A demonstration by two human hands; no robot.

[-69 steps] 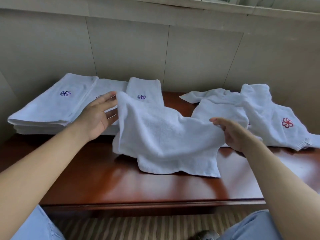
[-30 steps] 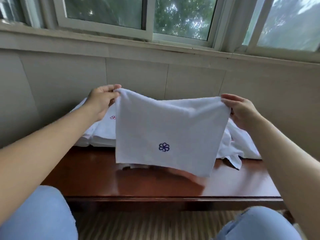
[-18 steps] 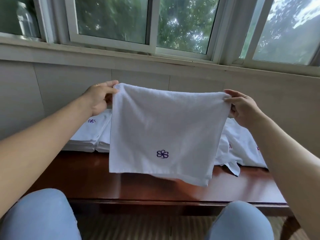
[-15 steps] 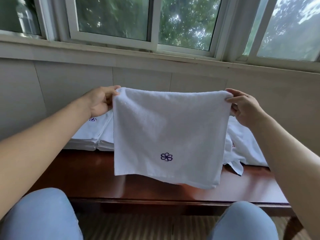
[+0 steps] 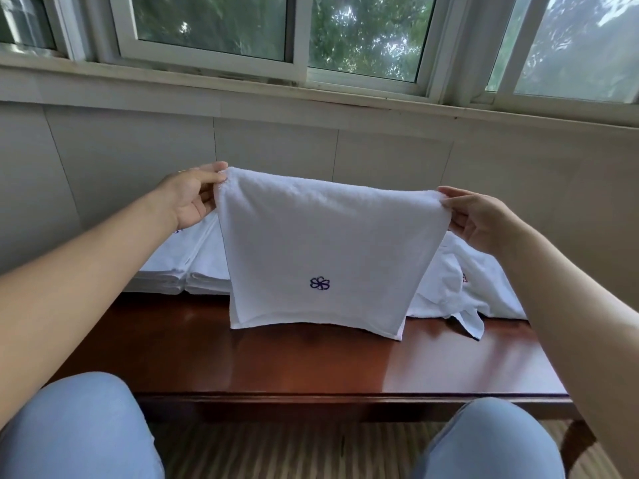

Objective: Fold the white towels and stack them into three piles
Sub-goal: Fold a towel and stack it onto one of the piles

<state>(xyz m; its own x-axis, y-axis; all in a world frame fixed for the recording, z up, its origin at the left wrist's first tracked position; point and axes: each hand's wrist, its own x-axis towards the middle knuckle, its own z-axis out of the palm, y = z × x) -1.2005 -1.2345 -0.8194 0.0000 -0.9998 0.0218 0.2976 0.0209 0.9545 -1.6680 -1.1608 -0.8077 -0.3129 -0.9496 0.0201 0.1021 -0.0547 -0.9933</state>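
Both arms are extended forward and raised, bare from the forearm down, entering from the lower left and lower right of the view. The left hand (image 5: 192,198) is turned palm inward, its thumb and fingertips pinching the upper left corner of a towel (image 5: 318,257). The right hand (image 5: 479,219) is held at a slightly lower level, palm also facing inward, fingers curled, pinching the upper right corner. The hands are well apart. Both knees, in light blue trousers, show at the bottom edge.

White towel (image 5: 311,243), navy flower emblem (image 5: 320,283); reddish-brown table (image 5: 311,368).
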